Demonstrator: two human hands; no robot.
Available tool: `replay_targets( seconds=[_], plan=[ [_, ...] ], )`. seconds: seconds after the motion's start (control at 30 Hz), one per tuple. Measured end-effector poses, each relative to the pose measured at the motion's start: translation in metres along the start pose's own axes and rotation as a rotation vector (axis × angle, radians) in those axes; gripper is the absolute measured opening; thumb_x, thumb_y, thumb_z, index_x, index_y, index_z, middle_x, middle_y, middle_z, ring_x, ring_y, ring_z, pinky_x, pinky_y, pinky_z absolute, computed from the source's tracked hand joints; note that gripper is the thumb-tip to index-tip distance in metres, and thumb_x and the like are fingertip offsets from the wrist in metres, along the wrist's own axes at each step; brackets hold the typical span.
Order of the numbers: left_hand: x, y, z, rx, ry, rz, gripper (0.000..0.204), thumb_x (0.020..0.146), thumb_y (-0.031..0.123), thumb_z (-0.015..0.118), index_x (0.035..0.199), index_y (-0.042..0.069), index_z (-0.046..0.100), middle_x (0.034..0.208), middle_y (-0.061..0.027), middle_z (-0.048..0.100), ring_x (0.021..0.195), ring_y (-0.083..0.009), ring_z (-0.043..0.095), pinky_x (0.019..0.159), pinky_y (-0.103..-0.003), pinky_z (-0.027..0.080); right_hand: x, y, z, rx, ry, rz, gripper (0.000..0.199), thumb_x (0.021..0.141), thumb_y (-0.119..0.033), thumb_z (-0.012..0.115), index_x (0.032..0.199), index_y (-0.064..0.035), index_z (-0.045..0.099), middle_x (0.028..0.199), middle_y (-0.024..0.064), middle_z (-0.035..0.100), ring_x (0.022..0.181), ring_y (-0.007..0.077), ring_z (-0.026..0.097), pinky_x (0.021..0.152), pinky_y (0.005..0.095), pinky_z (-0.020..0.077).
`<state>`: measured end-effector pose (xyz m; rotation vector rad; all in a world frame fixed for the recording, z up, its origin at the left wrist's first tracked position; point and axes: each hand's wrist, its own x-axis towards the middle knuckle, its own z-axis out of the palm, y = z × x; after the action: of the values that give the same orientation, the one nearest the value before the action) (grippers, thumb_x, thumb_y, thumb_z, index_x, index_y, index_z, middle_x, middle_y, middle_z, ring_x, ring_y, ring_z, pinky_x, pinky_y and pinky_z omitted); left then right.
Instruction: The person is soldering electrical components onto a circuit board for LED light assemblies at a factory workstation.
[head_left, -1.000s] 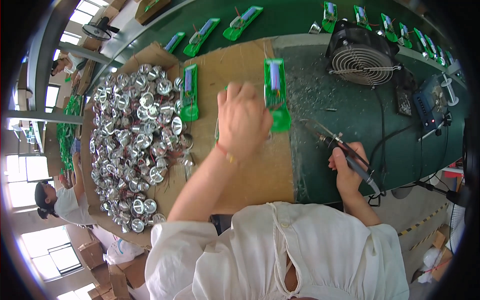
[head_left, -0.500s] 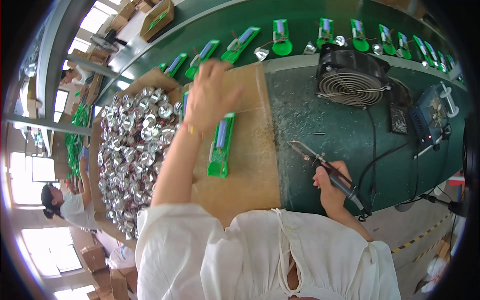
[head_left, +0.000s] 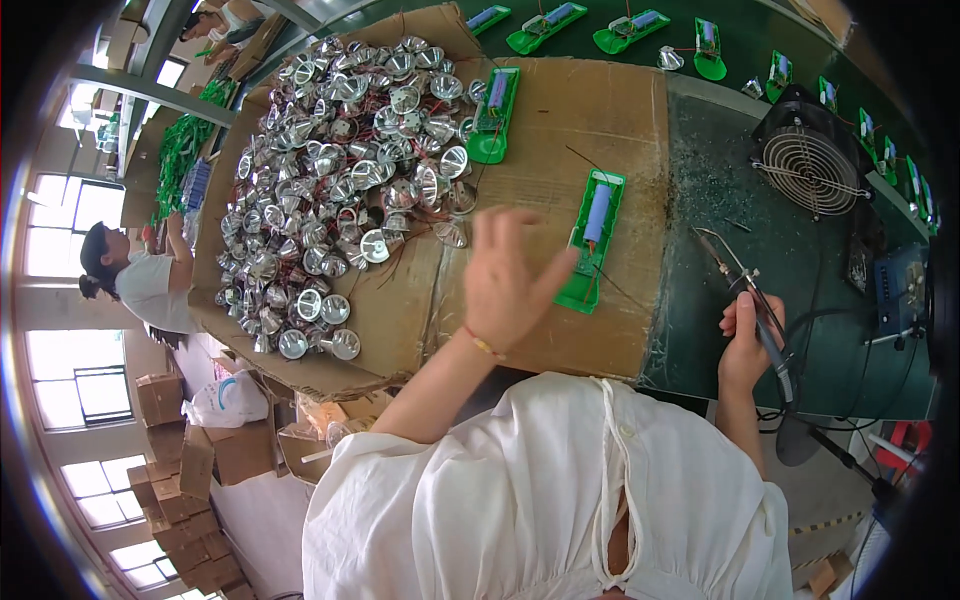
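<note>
My left hand is over the cardboard sheet, fingers apart and nothing held. Just right of it lies a green plastic casing with a blue cylindrical battery and thin loose wires. A second green casing with a battery lies farther off, beside the heaped silver reflector cups in an open cardboard box. On the right, my right hand grips a soldering iron by its dark handle. Its thin metal tip points up and left, above the green bench, apart from the casing.
Beyond the cardboard, several green casings stand in a row along the far strip. A black fan with a round wire grille and a blue soldering station are at the right. A co-worker sits at the far left.
My left hand has come back from the far row of casings to the near cardboard. The view has swung left, showing more of the box. My right hand keeps hold of the soldering iron.
</note>
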<state>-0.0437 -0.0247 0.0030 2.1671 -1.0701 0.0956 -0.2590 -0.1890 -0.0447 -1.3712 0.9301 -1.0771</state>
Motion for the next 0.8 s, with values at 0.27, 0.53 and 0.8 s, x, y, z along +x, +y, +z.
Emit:
replay_targets(
  seconds=[0.27,0.53,0.8],
  plan=[
    [0.004,-0.056,-0.016,0.687,0.059,-0.111,0.038,0.074,0.044,0.064,0.080,0.008,0.055,0.082,-0.0095,0.055,0.079,-0.0283,0.054,0.066,-0.041,0.043,-0.021,-0.009,0.007,0.021,-0.058,0.017,0.014,0.085,-0.011,0.058,0.089,0.0010,0.051,0.065,0.0062,0.056,0.052,0.0076,0.050,0.047,0.0180,0.0395],
    [-0.029,-0.034,0.008,0.237,-0.030,0.247,0.011,0.074,0.010,0.065,0.083,0.009,0.060,0.076,-0.0045,0.059,0.073,-0.0231,0.056,0.070,-0.036,0.040,-0.036,-0.024,0.009,0.050,-0.120,0.019,0.016,0.084,-0.010,0.059,0.089,0.0019,0.050,0.064,0.0077,0.056,0.051,0.0088,0.050,0.047,0.0194,0.0401],
    [-0.022,-0.031,-0.005,-0.017,-0.196,0.075,0.015,0.077,0.011,0.062,0.091,0.005,0.063,0.077,-0.0088,0.058,0.072,-0.0271,0.054,0.066,-0.037,0.042,-0.048,-0.040,0.015,0.049,-0.227,0.033,0.016,0.082,-0.007,0.061,0.089,0.0027,0.050,0.066,0.0086,0.058,0.053,0.0093,0.053,0.048,0.0203,0.0431]
  ],
)
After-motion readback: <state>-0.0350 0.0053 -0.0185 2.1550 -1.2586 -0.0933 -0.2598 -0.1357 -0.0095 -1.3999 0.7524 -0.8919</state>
